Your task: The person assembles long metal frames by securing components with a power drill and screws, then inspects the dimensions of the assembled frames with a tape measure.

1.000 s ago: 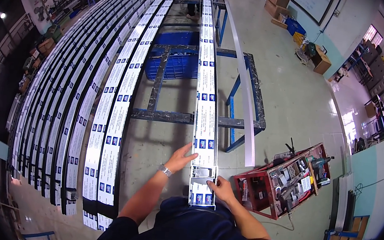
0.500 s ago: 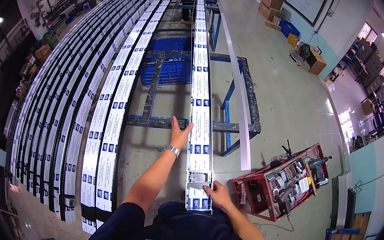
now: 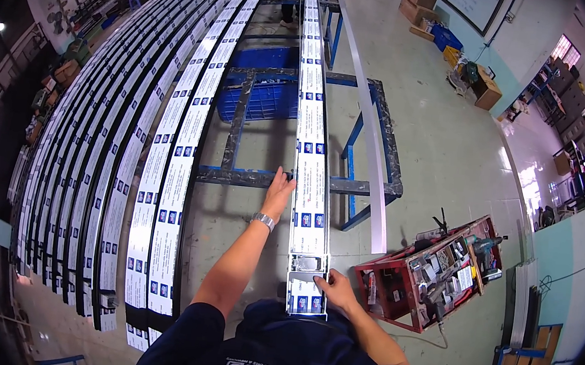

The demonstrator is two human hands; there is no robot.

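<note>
The long white metal profile with blue square labels lay along the blue steel rack, its near end at the person's chest. The left hand, arm stretched forward, gripped the profile's left edge. The right hand, elbow bent, pinched the near end's right edge.
</note>
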